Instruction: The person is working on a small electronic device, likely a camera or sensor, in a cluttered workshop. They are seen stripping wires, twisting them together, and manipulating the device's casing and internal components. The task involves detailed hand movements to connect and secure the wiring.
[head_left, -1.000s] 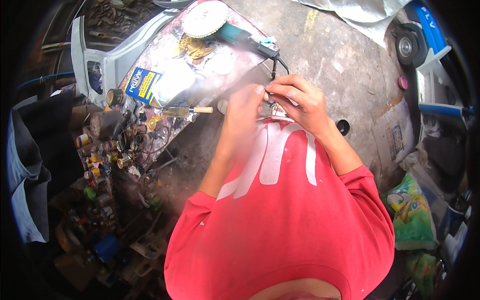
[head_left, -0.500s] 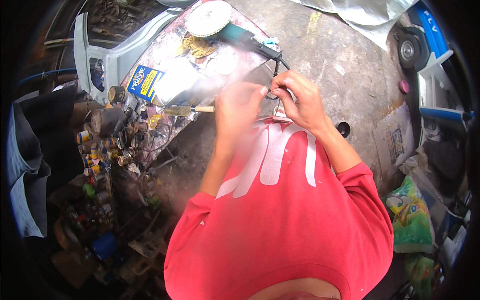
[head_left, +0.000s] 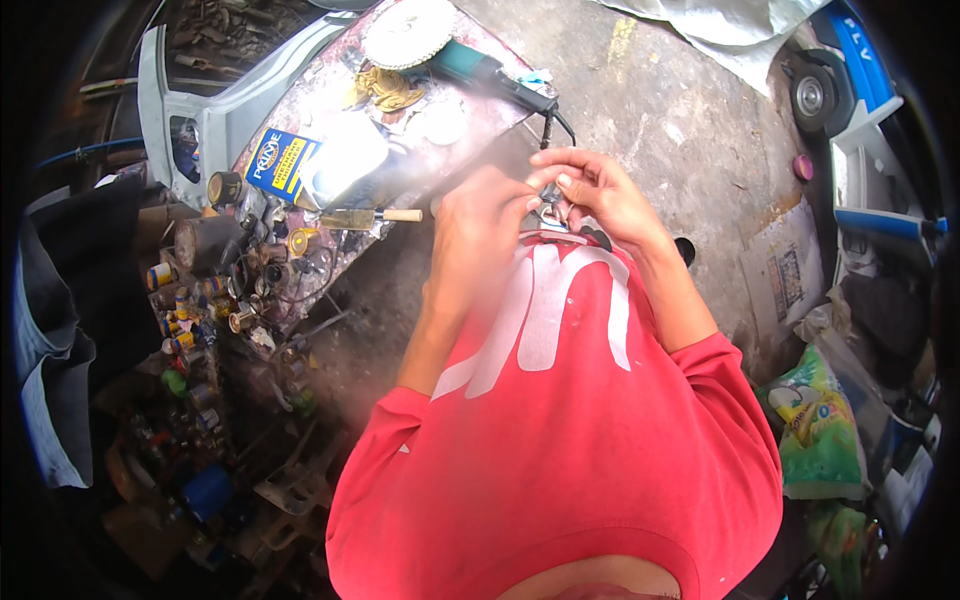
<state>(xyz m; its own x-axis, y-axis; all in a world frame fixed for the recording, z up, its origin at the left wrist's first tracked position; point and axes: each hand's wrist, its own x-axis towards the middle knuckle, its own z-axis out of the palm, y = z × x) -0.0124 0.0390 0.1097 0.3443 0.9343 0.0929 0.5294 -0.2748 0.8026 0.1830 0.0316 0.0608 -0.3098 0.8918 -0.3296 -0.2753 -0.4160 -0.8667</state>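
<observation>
Everything around our red shirt (head_left: 560, 440) has slid slightly leftward in view since half a second ago, as if our head had turned a little; the desk (head_left: 468, 160) and the green power tool (head_left: 468, 63) lying on it seem otherwise unmoved. Our left hand (head_left: 530, 203) has its fingertips drawn together, a little lower than before, no longer meeting the other's tips. Our right hand (head_left: 550, 180) has loosened into a half-open curl, forefinger stretched leftward and thumb beneath it. Behind its wrist, the black cup (head_left: 685, 250) on the floor is now partly hidden. Smallest, a greyish piece (head_left: 549, 213) shows between our fingers, just above the shirt's hem, where only a thin dark strand was clear before; we judge the fine handling to be continuing there, though we cannot tell which hand, if either, has hold of it.
</observation>
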